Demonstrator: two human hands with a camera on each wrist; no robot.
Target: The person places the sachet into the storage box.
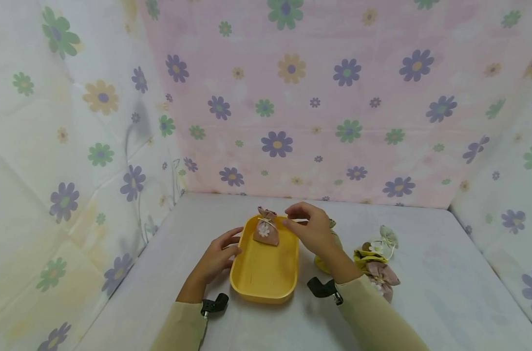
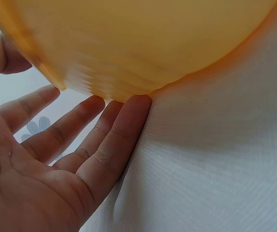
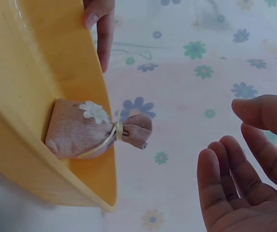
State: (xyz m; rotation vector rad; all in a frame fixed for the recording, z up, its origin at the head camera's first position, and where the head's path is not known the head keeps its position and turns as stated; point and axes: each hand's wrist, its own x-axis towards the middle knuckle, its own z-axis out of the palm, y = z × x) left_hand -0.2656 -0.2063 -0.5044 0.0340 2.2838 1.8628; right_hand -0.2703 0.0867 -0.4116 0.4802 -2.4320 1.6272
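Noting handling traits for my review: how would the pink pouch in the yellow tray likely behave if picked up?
The pink pouch probably gives when pinched: its cloth looks creased. Its squarish body seems unlikely to roll. Its gathered neck may crumple if gripped.

The tray (image 1: pixel 263 273) sits before me on the counter (image 1: pixel 446 273), a pouch (image 1: pixel 266 236) in its far end. My left hand (image 1: pixel 217 256) touches its left side; my right hand (image 1: pixel 312 226) is near its far right corner, partly hiding another pouch (image 1: pixel 321 264). Farther right of the tray lie clustered pouches (image 1: pixel 379 269).
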